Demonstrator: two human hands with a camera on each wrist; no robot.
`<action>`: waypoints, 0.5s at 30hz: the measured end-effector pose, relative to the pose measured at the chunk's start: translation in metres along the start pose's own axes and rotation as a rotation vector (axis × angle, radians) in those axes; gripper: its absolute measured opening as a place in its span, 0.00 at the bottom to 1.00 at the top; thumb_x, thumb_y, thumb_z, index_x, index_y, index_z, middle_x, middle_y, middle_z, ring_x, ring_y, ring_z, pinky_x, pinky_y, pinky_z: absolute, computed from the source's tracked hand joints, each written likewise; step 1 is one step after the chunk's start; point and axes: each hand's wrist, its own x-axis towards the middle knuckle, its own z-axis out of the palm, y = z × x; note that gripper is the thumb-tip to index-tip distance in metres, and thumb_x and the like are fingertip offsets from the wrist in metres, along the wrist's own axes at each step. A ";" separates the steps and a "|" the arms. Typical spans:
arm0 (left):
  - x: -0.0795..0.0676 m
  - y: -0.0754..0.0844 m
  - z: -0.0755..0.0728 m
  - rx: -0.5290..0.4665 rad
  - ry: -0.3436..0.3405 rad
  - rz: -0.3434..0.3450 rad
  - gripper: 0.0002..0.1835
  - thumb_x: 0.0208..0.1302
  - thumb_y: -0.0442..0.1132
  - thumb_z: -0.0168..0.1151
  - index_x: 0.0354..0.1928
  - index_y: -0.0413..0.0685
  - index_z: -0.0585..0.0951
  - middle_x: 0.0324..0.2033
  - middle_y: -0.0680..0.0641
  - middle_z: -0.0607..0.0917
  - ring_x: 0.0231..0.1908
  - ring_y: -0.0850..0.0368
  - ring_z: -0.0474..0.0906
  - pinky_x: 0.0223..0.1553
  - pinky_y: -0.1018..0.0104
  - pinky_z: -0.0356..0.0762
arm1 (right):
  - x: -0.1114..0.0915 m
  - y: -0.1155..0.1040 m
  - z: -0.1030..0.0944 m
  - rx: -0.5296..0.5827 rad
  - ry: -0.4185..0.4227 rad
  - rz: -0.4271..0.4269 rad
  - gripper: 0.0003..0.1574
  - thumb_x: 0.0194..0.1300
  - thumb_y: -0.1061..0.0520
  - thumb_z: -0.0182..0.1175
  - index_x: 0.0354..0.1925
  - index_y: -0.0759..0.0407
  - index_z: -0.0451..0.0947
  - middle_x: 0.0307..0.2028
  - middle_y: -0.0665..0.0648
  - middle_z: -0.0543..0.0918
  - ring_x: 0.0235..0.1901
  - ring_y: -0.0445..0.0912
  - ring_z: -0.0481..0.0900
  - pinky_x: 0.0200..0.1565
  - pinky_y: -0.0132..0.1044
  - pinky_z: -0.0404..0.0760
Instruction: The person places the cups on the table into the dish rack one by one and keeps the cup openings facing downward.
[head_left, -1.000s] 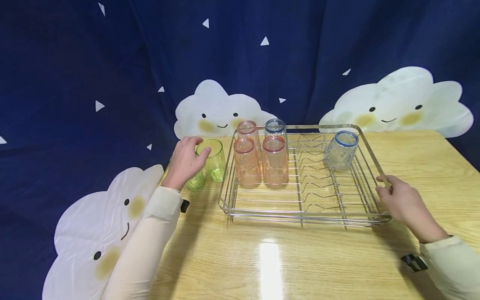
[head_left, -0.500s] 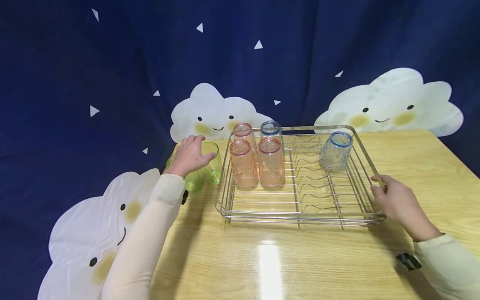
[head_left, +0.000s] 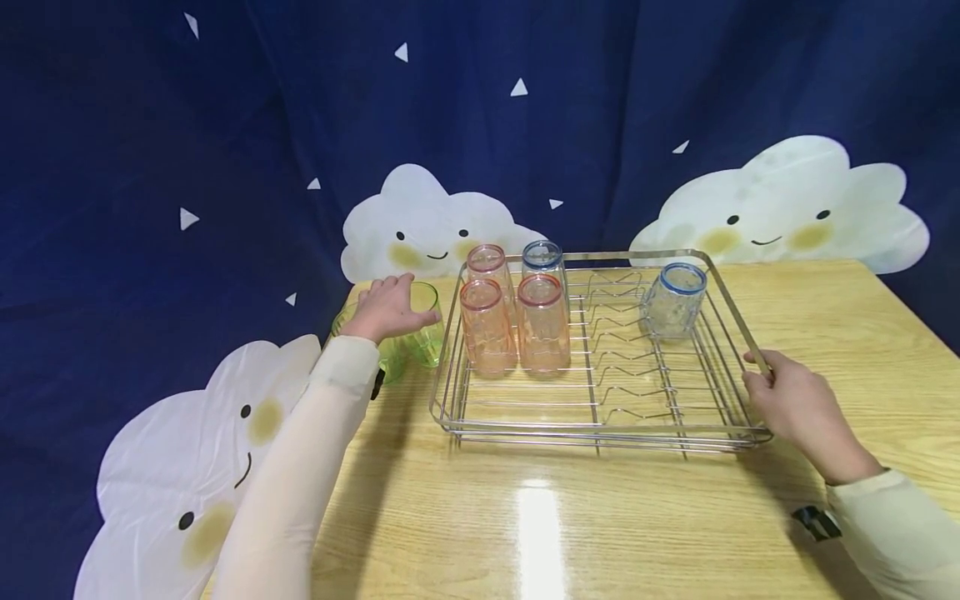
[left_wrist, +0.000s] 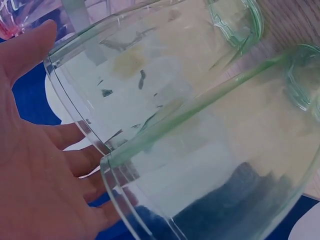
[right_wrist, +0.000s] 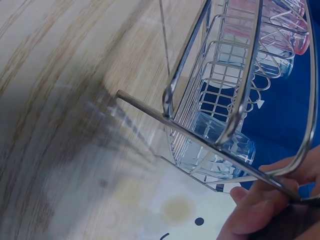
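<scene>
My left hand (head_left: 388, 310), fingers spread and thumb apart, reaches over two green drinking glasses that stand upright on the table left of the rack. In the left wrist view, its fingers lie behind the rim of the farther green glass (left_wrist: 145, 75); the nearer green glass (left_wrist: 220, 155) stands beside it. My right hand (head_left: 806, 412) grips the right rim of a metal wire dish rack (head_left: 600, 428). Toward the rack's left end are three pink glasses (head_left: 489, 337) and one blue glass (head_left: 543, 254). Another blue glass (head_left: 675, 304) tilts at the right end.
The rack stands on a light wooden table (head_left: 465, 517). Behind it hangs a dark blue curtain (head_left: 465, 100) with white clouds and triangles. Wire dividers (head_left: 618, 350) run down the middle of the rack.
My left hand has shifted slightly over the green glasses, its thumb spreading farther toward the rack. My right hand keeps its grip on the rack's rim. The head view has turned a little.
</scene>
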 end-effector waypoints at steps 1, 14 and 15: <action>0.001 0.000 0.001 0.002 -0.004 -0.003 0.50 0.61 0.63 0.60 0.76 0.40 0.55 0.72 0.35 0.64 0.71 0.34 0.57 0.70 0.37 0.54 | 0.000 0.000 0.000 -0.003 0.003 -0.001 0.31 0.75 0.52 0.38 0.64 0.75 0.64 0.18 0.54 0.71 0.14 0.44 0.63 0.19 0.38 0.62; 0.006 -0.002 0.001 -0.073 -0.039 -0.034 0.51 0.60 0.61 0.64 0.75 0.38 0.56 0.72 0.35 0.62 0.71 0.36 0.61 0.72 0.38 0.51 | -0.001 0.003 0.001 0.017 0.008 0.002 0.33 0.76 0.50 0.38 0.65 0.75 0.65 0.18 0.55 0.73 0.13 0.43 0.64 0.17 0.38 0.64; 0.006 -0.001 0.001 -0.076 -0.044 -0.037 0.52 0.60 0.61 0.64 0.75 0.38 0.55 0.72 0.35 0.62 0.71 0.35 0.61 0.72 0.39 0.53 | -0.001 0.003 0.001 0.016 0.006 0.001 0.33 0.76 0.50 0.38 0.65 0.75 0.65 0.19 0.55 0.74 0.13 0.43 0.65 0.18 0.38 0.64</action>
